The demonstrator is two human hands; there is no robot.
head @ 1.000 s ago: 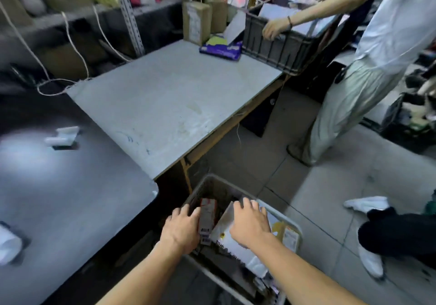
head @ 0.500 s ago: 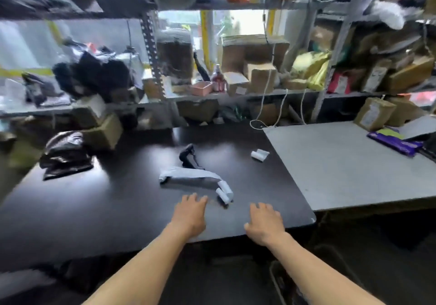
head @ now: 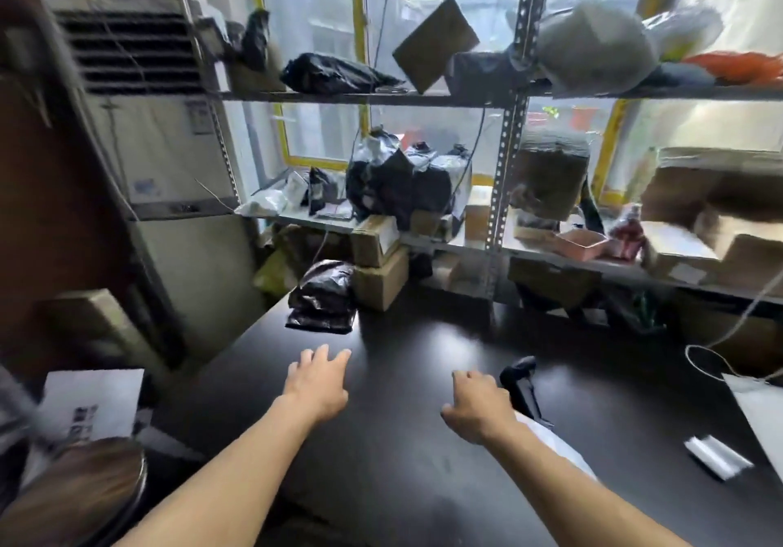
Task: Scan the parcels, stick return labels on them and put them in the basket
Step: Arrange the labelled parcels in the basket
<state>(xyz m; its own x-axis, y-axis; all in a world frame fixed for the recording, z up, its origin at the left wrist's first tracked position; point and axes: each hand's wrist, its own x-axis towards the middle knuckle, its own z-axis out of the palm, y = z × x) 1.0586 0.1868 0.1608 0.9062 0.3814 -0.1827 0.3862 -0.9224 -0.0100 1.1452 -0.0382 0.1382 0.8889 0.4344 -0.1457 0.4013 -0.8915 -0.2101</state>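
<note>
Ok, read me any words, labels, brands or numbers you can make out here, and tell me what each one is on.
None can be read.
White sheet at lower left: dark printed blocks, blurred.
Air conditioner: two stickers, too blurred.
Cardboard box on the shelf: white label, too small.

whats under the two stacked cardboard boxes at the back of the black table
The lower brown cardboard box rests on the glossy black table; the upper one sits on it. Their contents cannot be seen.
</note>
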